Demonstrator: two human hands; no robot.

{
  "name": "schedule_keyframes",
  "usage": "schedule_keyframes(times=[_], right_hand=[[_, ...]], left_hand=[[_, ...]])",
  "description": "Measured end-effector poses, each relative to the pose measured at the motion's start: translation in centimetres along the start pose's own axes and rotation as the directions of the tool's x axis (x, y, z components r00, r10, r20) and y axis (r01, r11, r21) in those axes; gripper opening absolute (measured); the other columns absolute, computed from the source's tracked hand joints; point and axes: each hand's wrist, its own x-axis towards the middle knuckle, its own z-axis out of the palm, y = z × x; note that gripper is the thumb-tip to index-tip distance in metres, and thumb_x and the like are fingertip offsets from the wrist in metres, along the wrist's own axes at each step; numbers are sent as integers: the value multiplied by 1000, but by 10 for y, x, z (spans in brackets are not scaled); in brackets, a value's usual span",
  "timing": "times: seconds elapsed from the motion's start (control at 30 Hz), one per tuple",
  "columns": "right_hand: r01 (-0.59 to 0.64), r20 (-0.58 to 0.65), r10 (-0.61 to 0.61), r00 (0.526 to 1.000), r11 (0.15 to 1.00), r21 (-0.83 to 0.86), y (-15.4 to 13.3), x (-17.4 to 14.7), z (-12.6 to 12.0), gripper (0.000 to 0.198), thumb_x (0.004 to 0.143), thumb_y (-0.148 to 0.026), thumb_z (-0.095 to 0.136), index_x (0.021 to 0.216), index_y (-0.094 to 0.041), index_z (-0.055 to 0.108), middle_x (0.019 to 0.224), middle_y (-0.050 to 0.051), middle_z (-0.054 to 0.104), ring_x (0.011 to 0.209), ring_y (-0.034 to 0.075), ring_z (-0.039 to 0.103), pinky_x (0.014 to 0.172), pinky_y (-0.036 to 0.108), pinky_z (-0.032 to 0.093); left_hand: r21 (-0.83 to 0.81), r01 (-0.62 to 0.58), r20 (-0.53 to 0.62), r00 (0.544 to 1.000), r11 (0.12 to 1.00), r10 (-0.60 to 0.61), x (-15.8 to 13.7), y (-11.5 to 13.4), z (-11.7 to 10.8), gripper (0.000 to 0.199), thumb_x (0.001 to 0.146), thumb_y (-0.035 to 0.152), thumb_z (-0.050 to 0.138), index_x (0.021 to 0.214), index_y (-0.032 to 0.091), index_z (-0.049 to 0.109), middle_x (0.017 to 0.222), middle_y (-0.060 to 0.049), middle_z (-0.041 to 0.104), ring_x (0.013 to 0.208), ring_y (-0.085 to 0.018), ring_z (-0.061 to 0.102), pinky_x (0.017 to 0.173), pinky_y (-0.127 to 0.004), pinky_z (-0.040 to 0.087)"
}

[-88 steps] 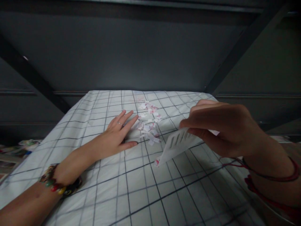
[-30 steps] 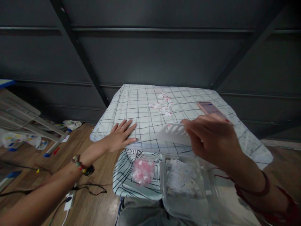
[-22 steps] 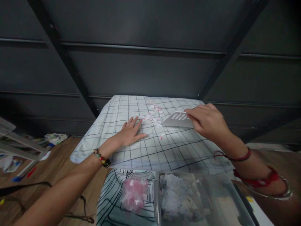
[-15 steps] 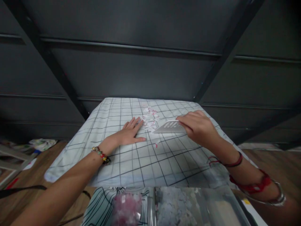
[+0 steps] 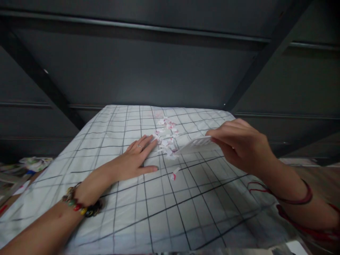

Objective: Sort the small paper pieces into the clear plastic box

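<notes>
Now: your right hand (image 5: 244, 145) is pinching a white slotted piece (image 5: 193, 146) beside the paper scraps (image 5: 167, 143)

You are holding the white slotted piece by its upper right end, thumb against fingers, and it is leaning at a tilt above the checked cloth (image 5: 127, 216). Its lower left corner is ending at the nearer paper scraps; whether it is touching them, I cannot tell. The paper scraps are lying in a loose, broken band from the cloth's middle towards its far edge, and a pink-marked scrap (image 5: 173, 176) is lying apart, closer to the near edge. Your left hand (image 5: 132, 161) is resting palm down, towards the cloth's left edge from the band, fingers slightly spread, thumb out, index fingertip touching or just beside the paper scraps. Your two hands are resting apart, the band between them. Behind the far edge, a dark panel (image 5: 146, 71) is rising
</notes>
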Motion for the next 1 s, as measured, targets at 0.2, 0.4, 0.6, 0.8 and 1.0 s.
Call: schedule_keyframes(times=[0.2, 0.4, 0.6, 0.8, 1.0], right_hand=[[64, -12, -63, 998, 998, 21, 1, -3, 0, 25, 82, -3, 46, 92, -21, 59, 67, -2, 62, 60, 15, 54, 62, 31, 40], [65, -13, -65, 998, 998, -25, 0, -8, -5, 26, 82, -2, 49, 96, -23, 55, 68, -3, 61, 60, 15, 54, 62, 32, 41], [85, -51, -84, 995, 996, 18, -8, -5, -2, 24, 82, -1, 50, 96, -21, 54, 66, -3, 59, 60, 14, 53, 60, 31, 41], [145, -62, -149, 987, 988, -59, -20, 4, 1, 22, 82, 1, 46, 94, -16, 54, 65, -1, 59, 62, 17, 51, 59, 32, 41], [126, -41, -128, 991, 990, -59, -24, 3, -9, 27, 80, 3, 47, 96, -17, 54, 67, -1, 60, 66, 16, 50, 65, 33, 43]], left_hand=[[18, -42, -13, 999, 999, 42, -3, 4, -2, 82, 95, 70, 21, 154, 14, 11, 159, -21, 13, 145, -35, 12, 115, -50, 21], [43, -62, -11, 998, 997, 62, -4, 7, -4, 79, 97, 67, 19, 154, 13, 12, 159, -21, 13, 146, -35, 11, 114, -50, 23], [40, -56, -14, 998, 998, 57, -4, 8, -4, 80, 97, 67, 20, 154, 12, 11, 159, -21, 11, 145, -35, 11, 113, -49, 24], [29, -36, 0, 999, 999, 36, -4, 10, -5, 81, 96, 69, 20, 154, 13, 8, 159, -21, 9, 146, -36, 9, 113, -49, 25], [35, -53, -7, 999, 998, 54, -6, 9, -5, 77, 98, 63, 26, 154, 13, 9, 159, -20, 10, 145, -36, 10, 113, -49, 25]])
